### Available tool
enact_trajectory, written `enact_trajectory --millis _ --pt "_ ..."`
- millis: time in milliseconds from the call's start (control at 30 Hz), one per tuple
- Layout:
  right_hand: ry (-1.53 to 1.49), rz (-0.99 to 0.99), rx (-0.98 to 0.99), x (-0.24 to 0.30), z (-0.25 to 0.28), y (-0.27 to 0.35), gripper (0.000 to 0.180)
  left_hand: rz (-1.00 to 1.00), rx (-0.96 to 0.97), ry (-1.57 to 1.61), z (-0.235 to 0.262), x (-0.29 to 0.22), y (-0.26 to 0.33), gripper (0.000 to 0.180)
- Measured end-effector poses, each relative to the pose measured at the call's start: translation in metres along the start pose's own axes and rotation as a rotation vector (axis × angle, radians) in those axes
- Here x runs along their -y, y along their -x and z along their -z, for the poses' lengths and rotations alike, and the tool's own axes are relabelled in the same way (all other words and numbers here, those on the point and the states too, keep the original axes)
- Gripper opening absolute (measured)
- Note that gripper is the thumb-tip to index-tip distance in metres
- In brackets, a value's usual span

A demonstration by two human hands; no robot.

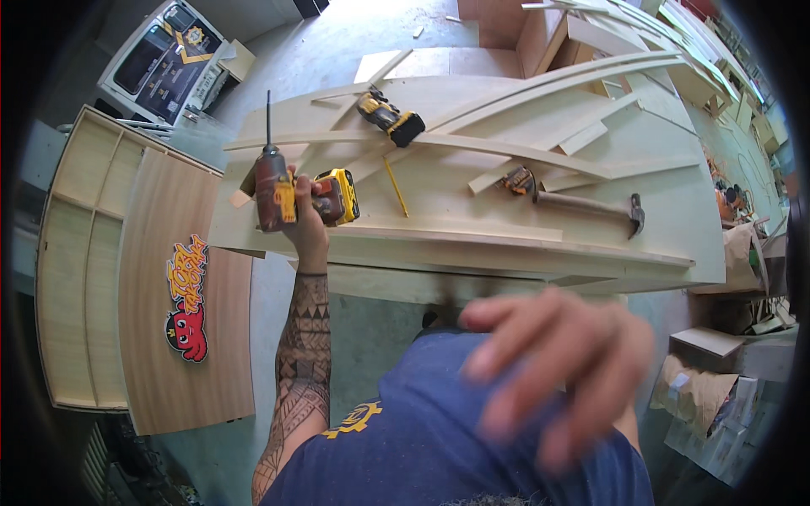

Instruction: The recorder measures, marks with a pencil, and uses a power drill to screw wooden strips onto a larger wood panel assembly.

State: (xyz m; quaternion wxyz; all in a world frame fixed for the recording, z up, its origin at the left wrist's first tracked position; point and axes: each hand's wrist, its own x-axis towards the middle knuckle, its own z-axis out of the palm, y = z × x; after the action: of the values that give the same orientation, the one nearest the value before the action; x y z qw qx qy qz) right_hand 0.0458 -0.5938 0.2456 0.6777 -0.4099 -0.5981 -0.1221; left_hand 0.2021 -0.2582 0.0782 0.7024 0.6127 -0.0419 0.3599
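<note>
My left hand [307, 218] is wrapped round the grip of a dark red and yellow cordless drill [273, 192], held over the table's left end. Its long thin bit points away from me, and a yellow-black battery sits at the handle's base. Close to the camera, my right hand [574, 363] is raised in front of my body, blurred, with fingers spread and nothing seen in them. A second yellow-black cordless tool [390, 116] lies on wooden strips. Nearer me are a yellow pencil [396, 187], a tape measure [518, 180] and a hammer [582, 204].
Long wooden strips [523, 156] cross the pale worktable [439, 198]. Left of it stand a wooden panel [181, 388] with a cartoon sign and a framed panel [72, 295]. A van [164, 63] is at the far left; timber [607, 42] is piled at the far right.
</note>
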Motion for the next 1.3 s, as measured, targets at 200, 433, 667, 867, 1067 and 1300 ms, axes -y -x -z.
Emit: enact_trajectory --millis 200,433,667,867,1067,1300 --pt "0.183 -0.872 -0.811 -0.013 -0.023 0.116 0.027 0.1 -0.055 -0.06 0.052 0.098 -0.098 0.053" --pt "0.287 -0.177 -0.475 0.038 -0.066 -0.032 0.016 0.28 0.098 -0.1 0.065 0.173 -0.155 0.046" --pt "0.313 -0.261 -0.061 0.091 -0.064 -0.092 0.007 0.088 0.206 -0.222 0.059 0.182 -0.133 0.04" --pt "0.655 -0.351 -0.84 0.034 -0.035 -0.016 0.019 0.168 0.173 -0.263 0.111 0.19 -0.14 0.041" --pt "1.155 -1.089 -0.811 -0.062 0.08 0.188 0.021 0.276 0.185 -0.107 0.089 0.17 -0.14 0.038" --pt "1.07 -1.566 -0.557 -0.06 -0.02 0.328 0.029 0.276 0.205 -0.168 0.094 0.185 -0.127 0.036"
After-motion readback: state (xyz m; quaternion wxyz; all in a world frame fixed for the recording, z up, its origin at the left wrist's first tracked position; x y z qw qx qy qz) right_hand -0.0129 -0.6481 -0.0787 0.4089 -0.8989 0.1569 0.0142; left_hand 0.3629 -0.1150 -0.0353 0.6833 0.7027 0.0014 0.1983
